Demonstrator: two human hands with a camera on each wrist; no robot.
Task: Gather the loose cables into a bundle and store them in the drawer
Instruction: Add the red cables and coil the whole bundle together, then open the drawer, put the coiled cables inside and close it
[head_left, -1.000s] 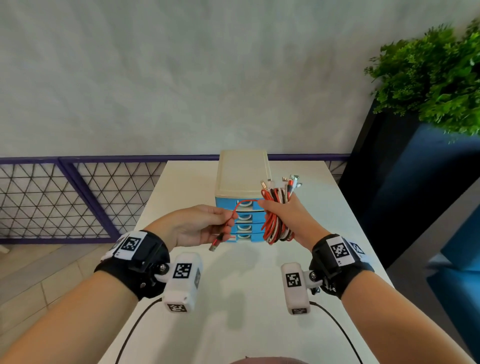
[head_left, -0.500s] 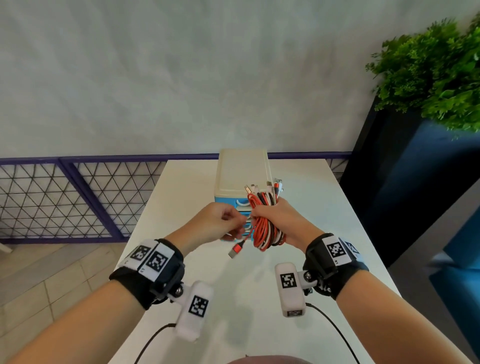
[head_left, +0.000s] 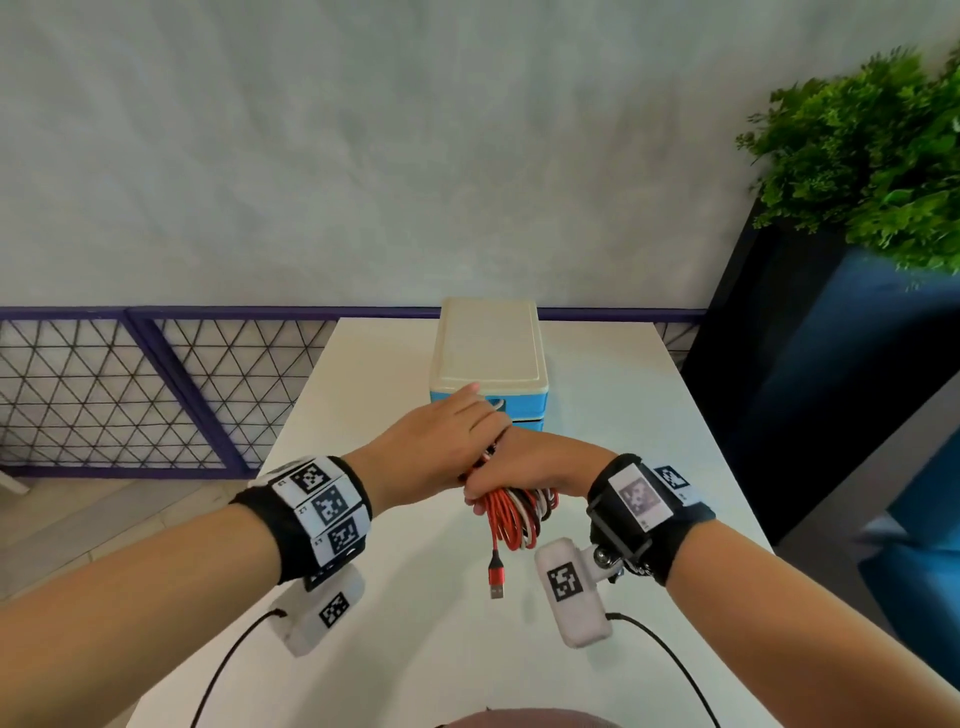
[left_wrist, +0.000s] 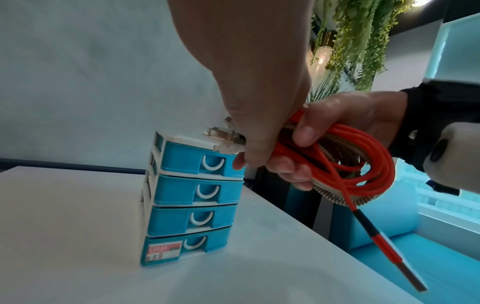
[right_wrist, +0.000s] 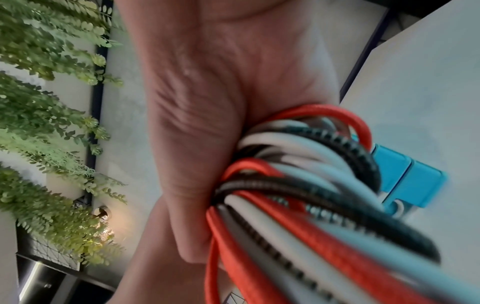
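Since a second ago left hand (head_left: 436, 447) let go of the loose red strand and crossed forward over the right one; plug end now dangles free. Left forearm angles in from lower left, palm down, fingers (left_wrist: 259, 148) reaching at the top drawer (left_wrist: 197, 162) of the blue drawer unit (head_left: 488, 364); fingertips hidden, so cannot tell if its grip is clenched or released. Right hand (head_left: 530, 462) sits just under and behind the left, fist clenched round the cable bundle (head_left: 514, 512), coils hanging below it above the white bench (head_left: 623, 415), near the drawer fronts. Red USB plug (head_left: 496, 582) hangs straight down.
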